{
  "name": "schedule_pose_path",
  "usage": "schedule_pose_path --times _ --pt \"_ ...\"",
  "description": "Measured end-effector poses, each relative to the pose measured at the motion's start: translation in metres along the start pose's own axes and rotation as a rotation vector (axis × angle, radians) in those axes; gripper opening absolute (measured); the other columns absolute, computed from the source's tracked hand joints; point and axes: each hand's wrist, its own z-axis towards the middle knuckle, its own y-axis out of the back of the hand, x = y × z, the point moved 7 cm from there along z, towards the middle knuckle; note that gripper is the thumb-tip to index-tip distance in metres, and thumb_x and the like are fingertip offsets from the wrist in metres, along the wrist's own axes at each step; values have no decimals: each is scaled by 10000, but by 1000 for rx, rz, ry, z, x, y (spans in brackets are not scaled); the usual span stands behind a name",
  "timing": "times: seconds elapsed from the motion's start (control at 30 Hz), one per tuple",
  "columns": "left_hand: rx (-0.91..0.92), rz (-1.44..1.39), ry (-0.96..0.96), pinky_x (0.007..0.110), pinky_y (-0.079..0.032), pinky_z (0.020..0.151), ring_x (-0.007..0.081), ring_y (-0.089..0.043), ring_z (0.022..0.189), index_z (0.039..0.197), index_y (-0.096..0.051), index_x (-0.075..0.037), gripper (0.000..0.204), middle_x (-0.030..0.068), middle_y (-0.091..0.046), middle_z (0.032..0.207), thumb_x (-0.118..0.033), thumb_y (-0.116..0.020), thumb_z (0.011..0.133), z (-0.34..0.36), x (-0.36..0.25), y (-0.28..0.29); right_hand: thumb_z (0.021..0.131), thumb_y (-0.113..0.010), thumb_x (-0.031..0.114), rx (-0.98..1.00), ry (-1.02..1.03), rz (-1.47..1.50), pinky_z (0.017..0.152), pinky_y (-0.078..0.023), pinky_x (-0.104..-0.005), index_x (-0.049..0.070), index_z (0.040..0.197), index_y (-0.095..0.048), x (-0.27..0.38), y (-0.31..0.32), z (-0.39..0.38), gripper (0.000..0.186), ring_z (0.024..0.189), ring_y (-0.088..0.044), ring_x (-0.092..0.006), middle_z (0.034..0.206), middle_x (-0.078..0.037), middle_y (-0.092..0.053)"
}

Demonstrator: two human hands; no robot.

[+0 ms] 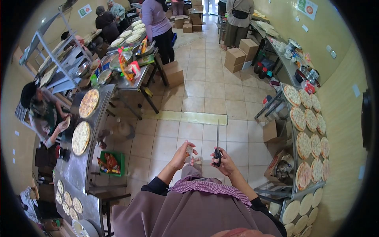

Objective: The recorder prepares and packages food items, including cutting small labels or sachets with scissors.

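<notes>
Holding a small clear packet (188, 155) in the left fingers (182, 149), curled narrowly around it; too small to tell more. Gripping a black-handled cutter (217, 156) in the right fingers (226, 163), wrapped around the handle; scissors or knife, hard to tell, with a long thin blade (218, 132) pointing up and ahead of the fingers, bare. Near the left fingers yet apart from the packet, so apt to nick them if swung carelessly sideways. Could lose the packet through too light a pinch, dropping it onto the tiled floor (191, 135) below the fingers. Just behind both sets of fingers, a patterned purple cloth (215, 186), easy to snag by tipping the blade back. Well right of the right fingers, topped pizzas (303, 145) in rows on a tabletop (293, 136); well left of the left fingers, larger pizzas (81, 138) on a metal tabletop (73, 173), with a green crate (122, 162) lower and nearer. Risky to turn quickly with the blade bare, through possibly striking either tabletop.
</notes>
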Motion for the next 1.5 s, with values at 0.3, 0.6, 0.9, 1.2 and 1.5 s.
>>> schedule_pose_path --times 0.3,0.6,0.9,1.2,1.5 --pt "54 67 -119 339 -529 606 229 -617 647 1104 -453 -72 509 105 -572 863 -518 -239 984 266 -125 -95 846 -676 102 -278 290 -80 606 -476 -248 139 1191 -398 186 54 127 445 713 -583 -131 998 -114 -623" --pt "-9 -250 -162 373 -547 664 263 -650 764 1074 -461 -92 515 108 -590 875 -532 -211 978 498 -201 -159 817 -702 75 -348 309 -43 563 -465 -222 133 1168 -383 361 116 287 477 854 -648 -175 987 -98 -627" --pt "-109 -680 -146 441 -549 715 314 -646 792 1059 -475 -103 538 139 -575 918 -539 -172 974 666 -304 -161 775 -732 15 -299 439 -173 652 -469 -211 115 1160 -449 513 133 461 489 866 -612 -139 887 -43 -621" --pt "-8 -689 -187 447 -546 718 294 -636 736 1069 -469 -109 534 122 -561 894 -550 -186 968 858 -432 -118 780 -722 -3 -296 629 -298 769 -502 -269 84 1140 -441 641 131 653 464 889 -610 -143 981 -102 -632" --pt "70 -408 -291 271 -521 529 218 -646 701 1088 -425 -121 516 82 -559 831 -572 -214 955 988 -566 -120 804 -694 30 -458 474 -110 640 -464 -236 102 1126 -414 754 131 779 432 766 -640 -160 973 -78 -647"
